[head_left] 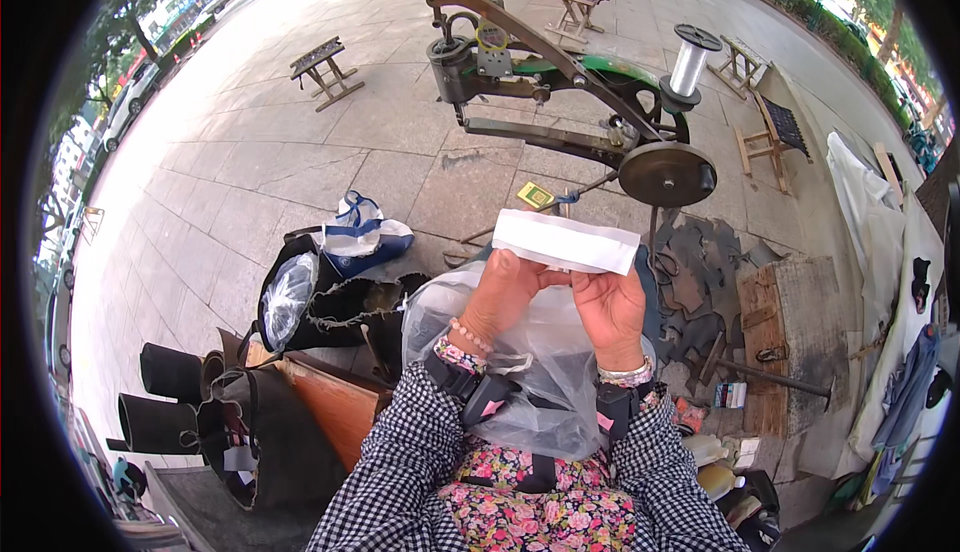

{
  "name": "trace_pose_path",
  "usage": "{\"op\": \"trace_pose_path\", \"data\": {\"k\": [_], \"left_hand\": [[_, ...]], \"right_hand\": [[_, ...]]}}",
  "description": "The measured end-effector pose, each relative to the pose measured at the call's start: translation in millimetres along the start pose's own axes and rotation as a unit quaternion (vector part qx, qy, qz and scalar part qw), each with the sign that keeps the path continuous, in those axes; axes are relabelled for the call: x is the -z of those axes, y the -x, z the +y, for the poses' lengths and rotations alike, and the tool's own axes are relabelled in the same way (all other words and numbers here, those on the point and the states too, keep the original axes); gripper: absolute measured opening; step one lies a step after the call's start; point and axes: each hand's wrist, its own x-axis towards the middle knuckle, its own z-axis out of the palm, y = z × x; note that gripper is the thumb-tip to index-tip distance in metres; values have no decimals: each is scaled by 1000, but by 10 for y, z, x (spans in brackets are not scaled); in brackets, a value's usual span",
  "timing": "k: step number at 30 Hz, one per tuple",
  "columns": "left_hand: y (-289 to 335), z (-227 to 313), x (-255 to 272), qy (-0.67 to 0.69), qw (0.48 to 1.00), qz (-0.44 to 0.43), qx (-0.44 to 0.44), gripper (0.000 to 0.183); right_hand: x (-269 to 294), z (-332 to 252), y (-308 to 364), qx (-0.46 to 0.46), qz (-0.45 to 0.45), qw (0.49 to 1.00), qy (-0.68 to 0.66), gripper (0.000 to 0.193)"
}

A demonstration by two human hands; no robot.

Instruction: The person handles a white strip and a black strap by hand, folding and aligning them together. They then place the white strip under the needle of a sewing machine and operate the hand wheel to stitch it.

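Above my lap I hold up a white flat strip (567, 242), folded or stiff like a band of cloth or paper; I cannot make out its material. My left hand (500, 297) pinches its lower left edge between thumb and fingers. At the lower right edge, the fingertips of my right hand (611, 314) are closed on the same strip. Beneath both hands a clear plastic bag (545, 392) lies over my lap, partly hidden by my wrists. Just beyond the strip stands a hand-cranked shoe-patching machine (580, 82) with a thread spool (688, 67).
Dark material scraps (690, 277) lie on the right beside a wooden block (800, 342) and a hammer (775, 377). To the left are a black bag (275, 412), a blue-and-white bag (365, 237) and a wooden board (335, 407). Folding stools (328, 72) stand farther off.
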Motion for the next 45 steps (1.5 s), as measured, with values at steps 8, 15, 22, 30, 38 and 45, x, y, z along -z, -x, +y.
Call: {"op": "trace_pose_path", "data": {"k": [8, 15, 22, 30, 38, 45], "left_hand": [[106, 379, -354, -211, 971, 24, -113, 80], [78, 624, -281, 69, 975, 98, -185, 62], [216, 808, 37, 153, 969, -3, -196, 42], [300, 536, -17, 217, 958, 109, -155, 40], [385, 459, -183, 79, 962, 258, -29, 21], [628, 703, -37, -280, 954, -62, 90, 61]], "right_hand": [[94, -49, 120, -39, -52, 993, -97, 30], [137, -116, 93, -16, -116, 989, -93, 11], [55, -180, 32, -2, -14, 990, -142, 10], [404, -216, -20, 16, -8, 993, -116, 25], [441, -288, -13, -16, 6, 995, -98, 22], [470, -368, -42, 12, 76, 984, -158, 22]]}}
